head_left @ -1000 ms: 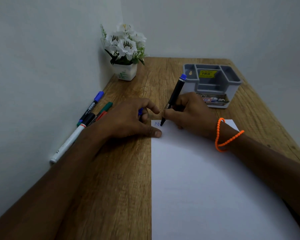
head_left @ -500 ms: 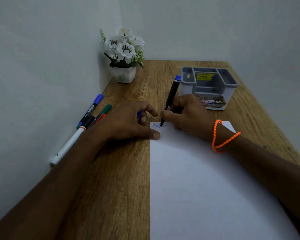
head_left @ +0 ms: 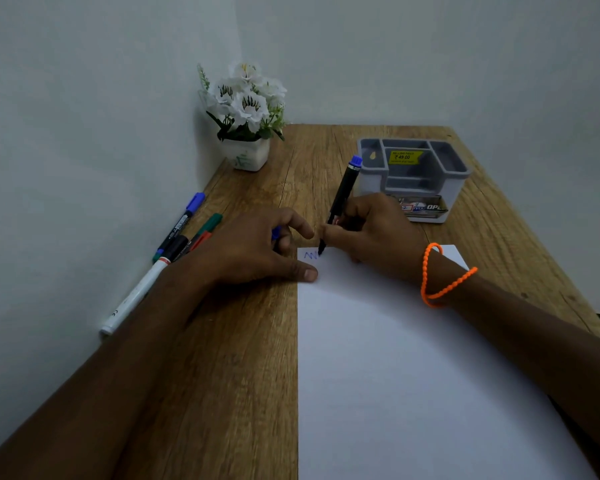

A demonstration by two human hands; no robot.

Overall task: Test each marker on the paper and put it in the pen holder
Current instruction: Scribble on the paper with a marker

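My right hand [head_left: 371, 233] grips a black marker with a blue end [head_left: 343, 192], its tip touching the top left corner of the white paper [head_left: 413, 375] beside a small blue zigzag [head_left: 309, 255]. My left hand [head_left: 253, 251] holds the marker's blue cap [head_left: 276, 233] in its curled fingers, and its thumb presses the paper's left edge. Behind my right hand stands the grey pen holder [head_left: 413, 174], and no markers show inside it. Several capped markers [head_left: 184, 237] lie by the left wall, among them a white-barrelled marker [head_left: 136, 296].
A white pot of artificial white flowers [head_left: 245, 116] stands in the far left corner. The wooden desk [head_left: 222, 358] meets walls on the left and at the back. An orange beaded band [head_left: 437, 275] hangs on my right wrist.
The marker tip has crept right across the paper's corner, lengthening the blue zigzag. My left hand has stayed in place with the cap.
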